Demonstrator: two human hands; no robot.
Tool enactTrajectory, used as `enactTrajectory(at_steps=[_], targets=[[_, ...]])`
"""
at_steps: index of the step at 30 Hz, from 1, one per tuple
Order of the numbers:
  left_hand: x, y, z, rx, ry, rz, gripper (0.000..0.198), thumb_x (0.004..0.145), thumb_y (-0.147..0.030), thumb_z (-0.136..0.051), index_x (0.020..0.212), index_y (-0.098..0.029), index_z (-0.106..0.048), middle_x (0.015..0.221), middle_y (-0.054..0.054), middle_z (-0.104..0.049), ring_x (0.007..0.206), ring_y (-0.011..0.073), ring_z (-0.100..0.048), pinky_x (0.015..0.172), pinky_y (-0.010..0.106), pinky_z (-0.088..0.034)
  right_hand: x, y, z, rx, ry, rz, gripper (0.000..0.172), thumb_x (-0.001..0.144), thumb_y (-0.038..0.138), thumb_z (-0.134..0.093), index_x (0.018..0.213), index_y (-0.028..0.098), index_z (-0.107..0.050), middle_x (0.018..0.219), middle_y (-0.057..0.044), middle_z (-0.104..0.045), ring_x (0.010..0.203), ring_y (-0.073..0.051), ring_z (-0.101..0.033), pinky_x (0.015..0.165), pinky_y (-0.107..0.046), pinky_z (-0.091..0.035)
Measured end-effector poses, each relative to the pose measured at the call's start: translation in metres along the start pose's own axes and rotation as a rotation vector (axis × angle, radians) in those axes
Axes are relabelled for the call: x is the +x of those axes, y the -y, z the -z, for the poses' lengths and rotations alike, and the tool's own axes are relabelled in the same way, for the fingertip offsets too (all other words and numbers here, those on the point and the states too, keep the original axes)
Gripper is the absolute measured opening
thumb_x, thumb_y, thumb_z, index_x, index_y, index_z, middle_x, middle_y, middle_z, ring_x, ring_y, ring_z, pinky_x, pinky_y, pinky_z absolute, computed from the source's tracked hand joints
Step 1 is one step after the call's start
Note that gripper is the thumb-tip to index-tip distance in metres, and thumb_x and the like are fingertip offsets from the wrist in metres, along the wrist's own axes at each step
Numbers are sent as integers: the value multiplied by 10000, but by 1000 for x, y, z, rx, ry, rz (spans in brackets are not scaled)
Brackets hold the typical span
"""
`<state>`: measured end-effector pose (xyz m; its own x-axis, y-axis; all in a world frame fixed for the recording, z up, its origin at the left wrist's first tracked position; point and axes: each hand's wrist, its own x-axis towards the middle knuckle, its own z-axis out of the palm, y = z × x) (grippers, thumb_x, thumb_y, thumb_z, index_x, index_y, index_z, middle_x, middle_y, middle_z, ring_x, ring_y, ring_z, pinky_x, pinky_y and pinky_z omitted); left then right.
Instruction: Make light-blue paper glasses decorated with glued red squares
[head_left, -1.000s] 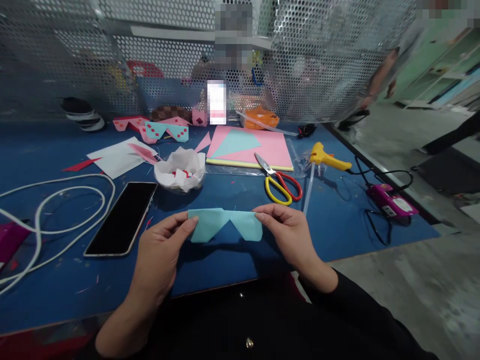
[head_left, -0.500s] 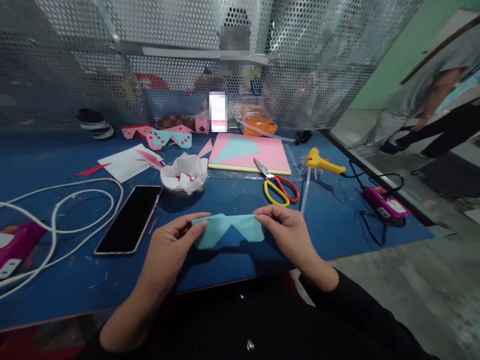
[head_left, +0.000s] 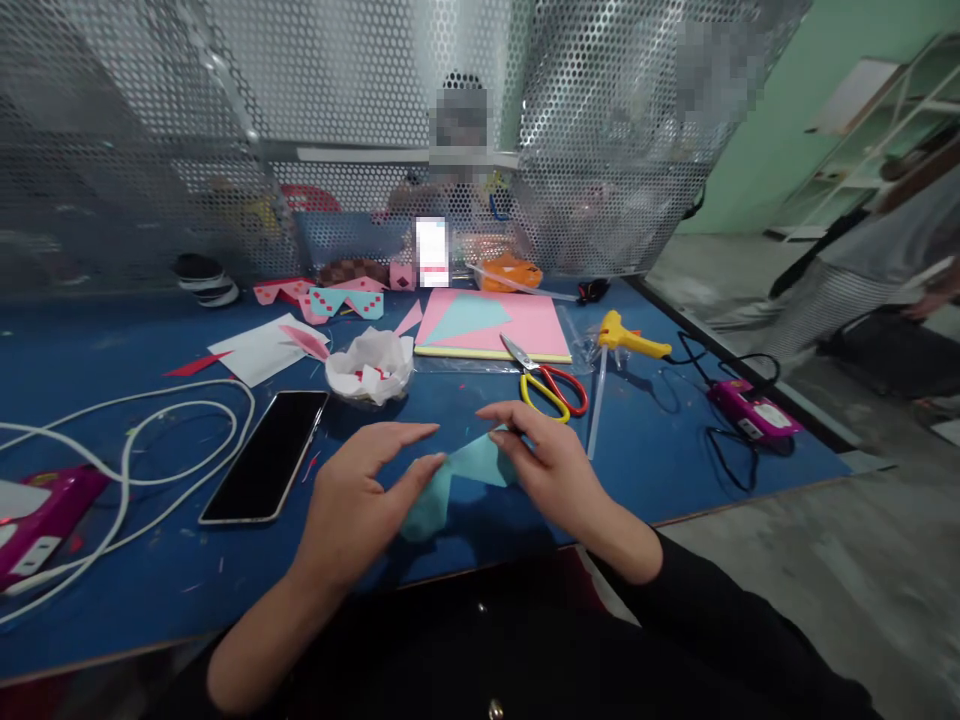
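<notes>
Low in the centre of the frame, the teal paper strip [head_left: 474, 462] runs left to right between both hands, with the left hand [head_left: 360, 500] flat, fingers spread over its left end, and the right hand [head_left: 551, 470] pinching its right end.

Nothing legible is showing anywhere on the blue table [head_left: 465, 388].
White stickers are sitting on the right pink device [head_left: 752, 418] and on the left pink device [head_left: 34, 520], yet their print is coming out too small to read; a white card [head_left: 432, 250] by the mesh wall [head_left: 337, 100] is appearing blurred over, and the phone [head_left: 266, 455] is lying with its screen dark.
</notes>
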<state>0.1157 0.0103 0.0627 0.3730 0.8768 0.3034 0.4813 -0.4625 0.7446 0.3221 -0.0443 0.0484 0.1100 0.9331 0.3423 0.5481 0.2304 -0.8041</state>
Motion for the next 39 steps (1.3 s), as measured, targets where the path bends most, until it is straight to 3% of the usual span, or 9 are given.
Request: enactTrajectory(at_steps=[5, 14, 17, 20, 23, 28, 32, 35, 39], targets=[[15, -17, -2, -49, 277, 60, 213, 837, -413, -638, 805, -275, -798, 723, -9, -761, 677, 196, -667, 639, 278, -464, 12, 12, -2, -63, 70, 88, 293, 946, 243, -494, 1211, 204, -612, 1081, -84, -723, 928, -217, -645, 818, -363, -481], [20, -6, -16, -418, 239, 313, 187, 730, -405, -744, 747, -224, -787, 696, 4, -717, 627, 155, -584, 596, 228, -447, 19, 3, -12, 82, 16, -21, 199, 894, 219, -573, 1076, 203, -651, 758, 17, -630, 688, -155, -585, 668, -293, -465], [26, -2, -18, -483, 213, 364, 196, 707, -396, -780, 740, -202, -786, 670, 0, -695, 613, 136, -564, 582, 213, -443, 18, 2, -16, 67, -30, -23, 240, 923, 258, -564, 1148, 197, -622, 885, -25, -686, 804, -182, -642, 746, -324, -499], [34, 2, -17, -632, 177, 537, 258, 650, -407, -839, 746, -179, -766, 648, 2, -684, 564, 123, -560, 523, 204, -442, 8, -2, -15, -20, -152, 31, 339, 937, 288, -573, 1264, 199, -554, 1150, -105, -682, 1066, -232, -645, 924, -393, -495], [39, 7, -15, -776, 139, 698, 330, 547, -342, -905, 793, -175, -762, 626, -1, -682, 522, 123, -572, 481, 205, -462, -9, -7, -8, -110, -167, 71, 344, 950, 274, -566, 1289, 225, -531, 1182, -106, -674, 1108, -237, -637, 947, -410, -503], [39, 14, -17, -818, 105, 779, 310, 513, -300, -918, 719, -164, -731, 562, -19, -637, 459, 94, -533, 406, 170, -431, -9, -30, 43, -382, -206, 123, 268, 964, 291, -540, 1226, 247, -571, 1182, -92, -686, 1101, -244, -647, 953, -405, -506], [38, 18, -21, -806, 128, 775, 314, 558, -337, -900, 760, -161, -736, 597, 8, -666, 491, 128, -592, 395, 179, -440, 35, -73, 114, -1004, -313, -152, 386, 902, 161, -481, 1282, 150, -545, 1300, -192, -602, 1196, -324, -552, 983, -453, -436], [38, 18, -21, -799, 118, 764, 349, 576, -374, -896, 799, -157, -739, 641, 9, -685, 522, 148, -642, 407, 192, -469, 67, -113, 154, -1082, -225, -264, 317, 845, 111, -523, 1149, 100, -611, 1181, -233, -633, 1115, -350, -568, 910, -447, -435], [38, 19, -21, -796, 121, 780, 378, 572, -378, -904, 826, -161, -729, 647, -9, -672, 516, 152, -657, 413, 207, -510, 86, -151, 170, -1105, -80, -361, 224, 918, 270, -631, 1098, 137, -643, 1105, -121, -665, 990, -243, -636, 856, -399, -511]])
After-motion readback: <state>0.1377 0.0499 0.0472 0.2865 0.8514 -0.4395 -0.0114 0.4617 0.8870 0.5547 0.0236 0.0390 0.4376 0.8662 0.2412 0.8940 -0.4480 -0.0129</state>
